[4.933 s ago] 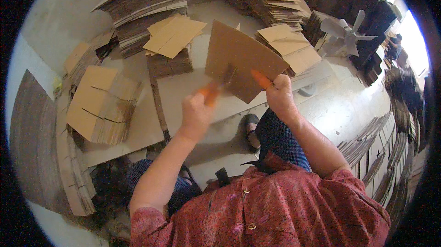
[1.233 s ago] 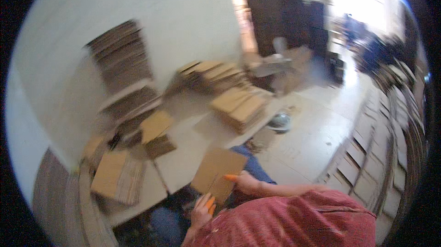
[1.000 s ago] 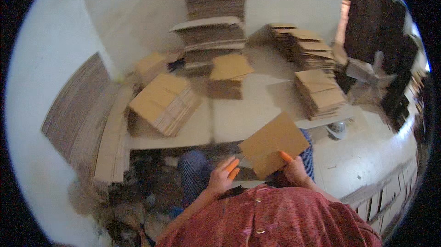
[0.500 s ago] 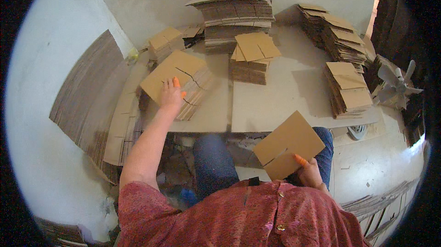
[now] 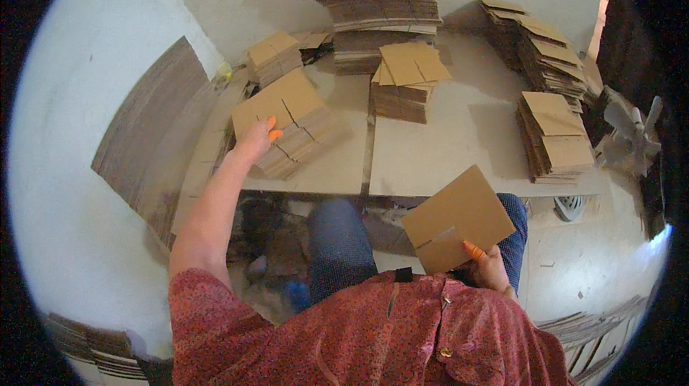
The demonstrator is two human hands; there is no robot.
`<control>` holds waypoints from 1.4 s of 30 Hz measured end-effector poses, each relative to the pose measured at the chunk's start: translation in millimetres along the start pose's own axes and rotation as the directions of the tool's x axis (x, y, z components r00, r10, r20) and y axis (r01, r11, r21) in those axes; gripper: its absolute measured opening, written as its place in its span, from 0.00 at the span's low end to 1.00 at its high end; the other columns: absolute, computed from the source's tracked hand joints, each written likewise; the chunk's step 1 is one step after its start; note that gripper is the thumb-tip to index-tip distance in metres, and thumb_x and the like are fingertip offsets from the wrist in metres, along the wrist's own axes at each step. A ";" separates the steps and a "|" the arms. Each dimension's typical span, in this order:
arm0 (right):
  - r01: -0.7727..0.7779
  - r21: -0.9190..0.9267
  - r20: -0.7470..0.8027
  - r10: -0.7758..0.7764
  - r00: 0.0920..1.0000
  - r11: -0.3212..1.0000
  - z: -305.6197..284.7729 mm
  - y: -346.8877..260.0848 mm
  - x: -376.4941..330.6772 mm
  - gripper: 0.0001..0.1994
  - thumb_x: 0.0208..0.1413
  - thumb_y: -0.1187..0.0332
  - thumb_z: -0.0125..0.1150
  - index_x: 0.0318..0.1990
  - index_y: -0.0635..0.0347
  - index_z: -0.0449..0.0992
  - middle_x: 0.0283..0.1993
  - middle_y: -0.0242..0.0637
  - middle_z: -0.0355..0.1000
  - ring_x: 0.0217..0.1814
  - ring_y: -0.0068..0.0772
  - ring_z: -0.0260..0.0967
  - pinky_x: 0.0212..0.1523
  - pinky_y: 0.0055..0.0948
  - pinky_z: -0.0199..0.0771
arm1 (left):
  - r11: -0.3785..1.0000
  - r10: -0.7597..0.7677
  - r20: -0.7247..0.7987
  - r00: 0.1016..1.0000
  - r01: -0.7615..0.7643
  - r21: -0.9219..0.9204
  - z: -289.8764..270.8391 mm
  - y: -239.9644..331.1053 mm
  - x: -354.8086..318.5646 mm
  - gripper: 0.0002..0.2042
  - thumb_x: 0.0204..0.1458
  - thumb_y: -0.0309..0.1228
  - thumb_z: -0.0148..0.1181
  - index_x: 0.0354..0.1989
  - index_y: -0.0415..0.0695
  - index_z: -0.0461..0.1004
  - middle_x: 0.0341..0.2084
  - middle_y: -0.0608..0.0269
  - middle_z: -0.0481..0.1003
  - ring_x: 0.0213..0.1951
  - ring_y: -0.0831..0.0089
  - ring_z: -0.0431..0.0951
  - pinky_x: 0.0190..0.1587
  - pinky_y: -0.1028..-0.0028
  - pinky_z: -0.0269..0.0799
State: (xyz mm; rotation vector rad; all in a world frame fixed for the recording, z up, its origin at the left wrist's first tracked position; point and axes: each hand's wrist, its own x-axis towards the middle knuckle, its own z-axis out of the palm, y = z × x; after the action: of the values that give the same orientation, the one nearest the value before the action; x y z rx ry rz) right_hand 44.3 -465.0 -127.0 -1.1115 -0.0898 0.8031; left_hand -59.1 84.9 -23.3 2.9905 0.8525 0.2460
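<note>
My right hand (image 5: pixel 488 269) grips a flat brown cardboard piece (image 5: pixel 466 217) by its near edge over my right thigh. An orange-covered thumb lies on top of it; the other fingers are hidden underneath. The piece has a slit running in from its near left edge. At the left of the table, my left hand (image 5: pixel 257 140) rests with fingers stretched out on the near left part of a stack of slotted cardboard pieces (image 5: pixel 287 99). Two of its orange-covered fingertips show against the stack; I see nothing lifted in that hand.
A smaller cardboard stack (image 5: pixel 405 95) stands mid-table, before a tall pile of sheets (image 5: pixel 387 16). Rows of stacked pieces (image 5: pixel 549 135) line the right side, near a grey fan (image 5: pixel 635 127). Large sheets (image 5: pixel 154 135) lean on the left wall.
The view has shifted slightly. My left hand has slid toward the left edge of the stack. My right hand still holds the cardboard piece in much the same place.
</note>
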 end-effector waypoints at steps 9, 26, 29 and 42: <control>0.029 0.044 -0.052 -0.027 0.998 0.999 1.8 1.2 -3.7 0.13 0.51 0.75 0.56 0.45 0.62 0.68 0.44 0.34 0.70 0.45 0.32 0.67 0.45 0.32 0.68 | 0.993 -0.041 0.029 0.999 0.044 -0.107 -17.0 4.7 8.5 0.14 0.52 0.37 0.52 0.39 0.39 0.73 0.35 0.47 0.74 0.38 0.52 0.73 0.40 0.62 0.67; 0.652 -0.612 0.092 -0.779 0.620 0.447 32.8 -104.8 1.9 0.09 0.51 0.74 0.56 0.41 0.64 0.73 0.37 0.33 0.72 0.37 0.26 0.66 0.39 0.28 0.67 | 0.833 0.433 0.024 0.901 -0.390 -0.391 -37.8 243.0 -10.3 0.11 0.48 0.31 0.54 0.32 0.34 0.72 0.24 0.49 0.72 0.27 0.59 0.71 0.32 0.65 0.66; 0.759 -0.514 0.126 -0.840 0.527 0.399 40.7 -119.0 19.1 0.12 0.52 0.76 0.55 0.45 0.63 0.71 0.37 0.32 0.72 0.34 0.25 0.67 0.34 0.26 0.68 | 0.789 0.531 0.171 0.830 -0.411 -0.456 -30.1 289.5 -27.6 0.10 0.49 0.33 0.54 0.32 0.37 0.74 0.22 0.62 0.72 0.26 0.74 0.69 0.30 0.70 0.67; 0.646 -0.553 0.122 -0.716 0.687 0.526 32.6 -159.2 23.3 0.15 0.51 0.75 0.58 0.47 0.63 0.68 0.39 0.33 0.71 0.36 0.24 0.66 0.31 0.24 0.69 | 0.670 0.581 0.097 0.808 -0.407 -0.621 -3.5 318.0 -31.5 0.08 0.47 0.28 0.54 0.26 0.35 0.72 0.19 0.63 0.73 0.22 0.77 0.66 0.26 0.73 0.64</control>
State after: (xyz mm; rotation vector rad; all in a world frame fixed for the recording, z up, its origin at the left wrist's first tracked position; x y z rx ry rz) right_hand 131.1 -457.5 12.1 -1.5260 -0.6707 -0.0494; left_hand 79.9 -202.2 -3.9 2.4959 -0.1086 0.0452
